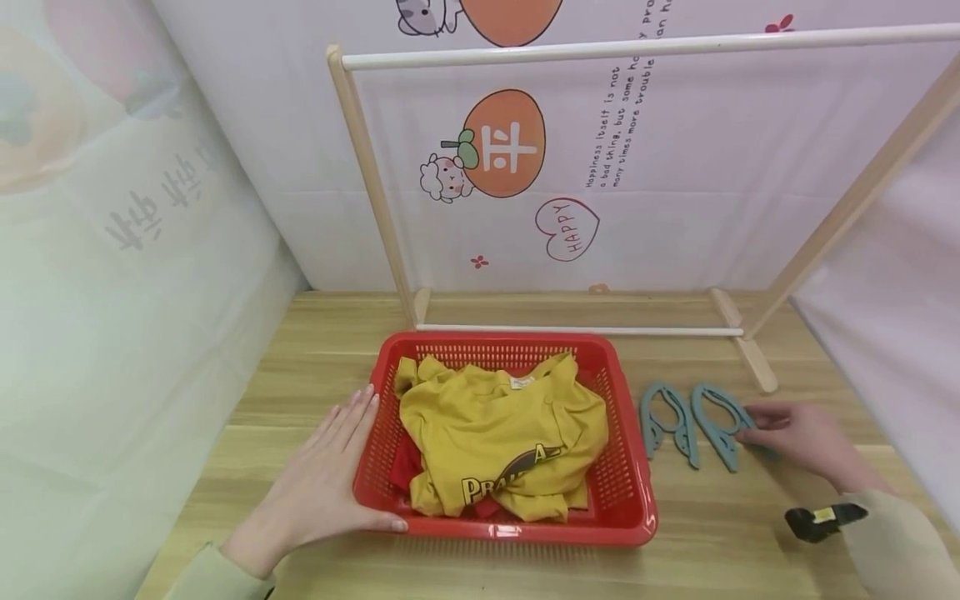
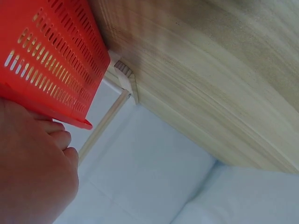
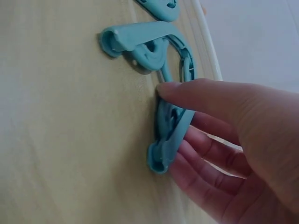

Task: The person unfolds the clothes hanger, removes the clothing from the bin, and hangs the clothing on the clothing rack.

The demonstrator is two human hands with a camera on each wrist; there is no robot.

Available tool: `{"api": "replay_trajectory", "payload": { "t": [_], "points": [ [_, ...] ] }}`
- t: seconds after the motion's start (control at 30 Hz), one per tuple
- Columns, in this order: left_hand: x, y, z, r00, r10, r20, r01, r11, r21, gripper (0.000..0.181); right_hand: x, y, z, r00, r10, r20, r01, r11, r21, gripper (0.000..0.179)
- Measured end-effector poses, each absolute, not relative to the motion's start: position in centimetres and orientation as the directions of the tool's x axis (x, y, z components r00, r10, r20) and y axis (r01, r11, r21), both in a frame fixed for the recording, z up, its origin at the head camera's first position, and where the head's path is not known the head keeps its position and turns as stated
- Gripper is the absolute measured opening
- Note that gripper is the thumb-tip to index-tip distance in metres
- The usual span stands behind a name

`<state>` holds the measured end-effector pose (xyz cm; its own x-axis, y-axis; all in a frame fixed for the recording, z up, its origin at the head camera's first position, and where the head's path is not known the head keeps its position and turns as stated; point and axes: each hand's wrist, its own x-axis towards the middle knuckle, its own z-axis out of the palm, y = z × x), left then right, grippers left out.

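A red perforated basket (image 1: 517, 530) stands on the wooden table, holding a crumpled yellow T-shirt (image 1: 495, 442) with dark printed lettering. Red cloth (image 1: 406, 463) peeks out from under the shirt. My left hand (image 1: 311, 500) rests on the basket's left front corner, fingers straight along the left rim and thumb on the front rim. To the right of the basket lie two blue-green folding hangers. My right hand (image 1: 813, 442) pinches one arm of the right-hand hanger (image 3: 140, 35) between thumb and fingers. The other hanger (image 1: 684, 437) lies between it and the basket.
Behind the basket stands a wooden rack with a white top bar (image 1: 600, 50), a low white bar (image 1: 660, 331) and feet on the table. One rack foot (image 1: 753, 362) reaches forward near the hangers. Printed cloth walls (image 1: 675, 242) enclose the table.
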<state>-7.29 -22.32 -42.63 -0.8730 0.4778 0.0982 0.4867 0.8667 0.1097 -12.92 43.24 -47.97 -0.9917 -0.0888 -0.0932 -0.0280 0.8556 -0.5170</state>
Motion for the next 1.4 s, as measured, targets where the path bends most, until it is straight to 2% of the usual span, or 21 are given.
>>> {"api": "replay_trajectory", "payload": {
  "t": [0.33,0.67,0.87,1.23,1.4],
  "points": [
    [-7.3,-22.3,-42.8,-0.873,0.479,0.089,0.486,0.866,0.114,0.146,-13.6,42.6,-47.1,-0.992,-0.071,-0.106,-0.016,0.893,-0.449,0.059],
    [-7.2,-22.1,-42.8,-0.873,0.476,0.105,0.486,0.865,0.123,0.146,-13.4,42.9,-47.0,-0.993,-0.052,-0.104,0.002,0.889,-0.458,0.063],
    [-7.3,-22.2,-42.8,-0.867,0.482,0.126,0.496,0.861,0.117,0.146,-13.5,42.6,-45.4,-0.994,-0.031,-0.103,0.024,0.870,-0.493,0.066],
    [-7.3,-22.3,-42.9,-0.870,0.479,0.119,0.491,0.863,0.120,0.147,-14.8,40.6,-42.0,-0.998,-0.020,0.068,-0.052,0.859,-0.509,0.056],
    [-7.3,-22.2,-42.8,-0.872,0.477,0.110,0.488,0.864,0.122,0.147,-15.4,38.8,-40.3,-0.995,-0.004,0.103,-0.058,0.849,-0.526,0.058]
  ]
}}
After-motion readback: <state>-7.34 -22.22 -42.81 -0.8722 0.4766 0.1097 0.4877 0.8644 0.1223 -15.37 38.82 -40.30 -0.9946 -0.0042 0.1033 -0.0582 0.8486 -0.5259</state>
